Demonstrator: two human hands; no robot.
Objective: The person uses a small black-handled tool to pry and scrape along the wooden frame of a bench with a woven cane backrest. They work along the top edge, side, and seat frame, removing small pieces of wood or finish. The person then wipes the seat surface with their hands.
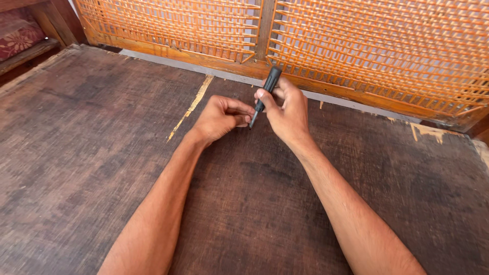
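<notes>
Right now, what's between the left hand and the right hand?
In the head view, only the thin dark tip of the black screwdriver, held in the right hand. It points down at the left hand fingertips; otherwise just the bare dark wooden board.

You have one view only, from the camera on your head, tilted down and forward over the dark wooden board (91, 153) in front of you. Your two forearms enter from 5 and 7 o'clock and meet just above the picture's middle, so the lens sits close, at arm's reach. At 12 o'clock the view ends at the orange woven cane panel (356, 46); a patterned cushion (18, 35) shows at 10 o'clock.
</notes>
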